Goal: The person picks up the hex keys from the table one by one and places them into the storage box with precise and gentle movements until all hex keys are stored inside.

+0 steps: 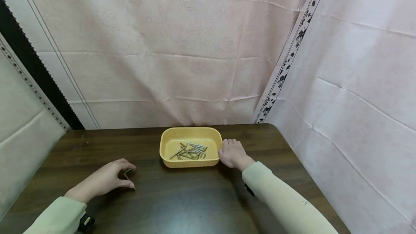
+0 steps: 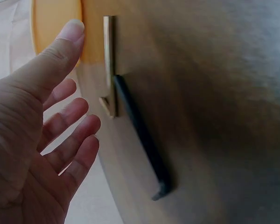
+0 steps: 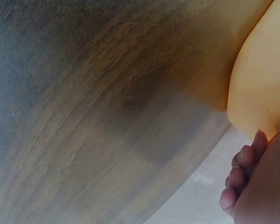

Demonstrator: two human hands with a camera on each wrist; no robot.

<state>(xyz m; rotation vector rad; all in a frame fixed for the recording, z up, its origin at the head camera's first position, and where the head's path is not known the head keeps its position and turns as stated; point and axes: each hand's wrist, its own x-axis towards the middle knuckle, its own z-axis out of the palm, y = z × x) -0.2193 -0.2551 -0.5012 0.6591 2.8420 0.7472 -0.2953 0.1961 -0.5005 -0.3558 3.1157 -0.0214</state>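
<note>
A brass-coloured hex key (image 2: 108,60) and a black hex key (image 2: 142,135) lie on the dark wooden table (image 1: 175,198). My left hand (image 1: 105,178) hovers beside them, its thumb and fingers apart; in the head view a thin bent key (image 1: 127,175) shows in that gap. The left wrist view has the fingers gently bent, with nothing pinched. My right hand (image 1: 233,154) holds the right end of a yellow plastic tray (image 1: 190,165), fingers curled at its outer side. Several metallic hex keys (image 1: 191,151) lie heaped in the tray.
Pale patterned cloth (image 1: 182,53) hangs behind the table and along both sides. The tray stands near the table's far edge. A dark band (image 1: 35,60) runs down the cloth at the left.
</note>
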